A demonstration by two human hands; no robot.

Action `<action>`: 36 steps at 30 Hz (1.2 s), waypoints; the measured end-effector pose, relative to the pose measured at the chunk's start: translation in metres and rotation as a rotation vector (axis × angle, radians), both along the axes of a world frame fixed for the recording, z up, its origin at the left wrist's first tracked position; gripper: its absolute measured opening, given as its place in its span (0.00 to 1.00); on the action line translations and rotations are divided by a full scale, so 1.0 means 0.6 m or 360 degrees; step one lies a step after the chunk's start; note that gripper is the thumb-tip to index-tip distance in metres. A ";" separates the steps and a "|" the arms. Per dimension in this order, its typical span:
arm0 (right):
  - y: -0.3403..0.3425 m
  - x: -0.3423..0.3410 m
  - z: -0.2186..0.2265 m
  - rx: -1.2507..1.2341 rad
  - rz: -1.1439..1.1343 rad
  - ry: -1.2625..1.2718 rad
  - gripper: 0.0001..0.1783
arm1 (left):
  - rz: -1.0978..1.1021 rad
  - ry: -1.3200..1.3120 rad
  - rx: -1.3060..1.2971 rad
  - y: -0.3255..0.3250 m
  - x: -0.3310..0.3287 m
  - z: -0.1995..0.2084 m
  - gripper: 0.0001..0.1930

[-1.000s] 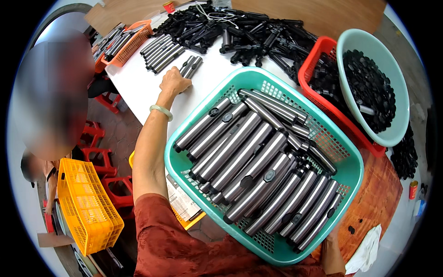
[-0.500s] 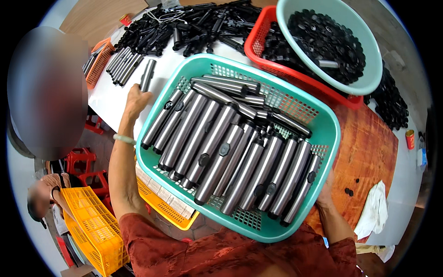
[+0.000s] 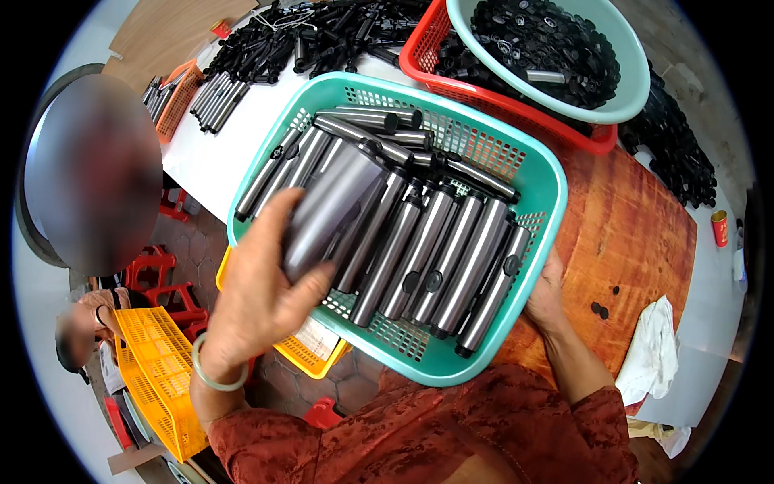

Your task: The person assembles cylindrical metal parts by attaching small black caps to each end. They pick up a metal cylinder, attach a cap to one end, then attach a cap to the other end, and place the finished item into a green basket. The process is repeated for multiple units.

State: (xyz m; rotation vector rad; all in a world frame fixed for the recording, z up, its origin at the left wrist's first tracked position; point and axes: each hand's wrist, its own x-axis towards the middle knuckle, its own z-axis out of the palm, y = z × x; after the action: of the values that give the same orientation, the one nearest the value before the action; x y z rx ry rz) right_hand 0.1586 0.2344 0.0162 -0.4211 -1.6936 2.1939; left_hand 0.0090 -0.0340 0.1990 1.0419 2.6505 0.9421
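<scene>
A green plastic basket with lattice sides is full of silver metal tubes, many with black end caps and dark oval buttons. Over its left part, my left hand grips a silver metal tube, blurred by motion and tilted like the tubes under it. My thumb lies on the near end and my fingers on the left side. At the basket's right side, my right hand holds the outer wall; some of its fingers are hidden behind the basket.
Black parts lie heaped at the back, beside a row of tubes. A red basket and a pale green basin of black caps stand back right. A white cloth lies right; a person is at left.
My left hand has brought the metal tube from over the white table, left of the basket, to above the basket's tubes. The green basket sits slightly higher and further left in view.
</scene>
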 end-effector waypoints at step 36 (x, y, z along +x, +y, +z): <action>0.010 -0.002 0.009 0.0053 0.0118 0.0060 0.21 | -0.0202 0.0682 -0.0297 0.080 0.118 -0.099 0.32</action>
State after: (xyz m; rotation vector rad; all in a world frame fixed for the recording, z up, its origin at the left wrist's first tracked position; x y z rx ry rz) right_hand 0.1575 0.2404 0.0215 -0.3114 -1.7495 2.2079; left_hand 0.0796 0.0143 0.1398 1.4817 2.8813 0.4748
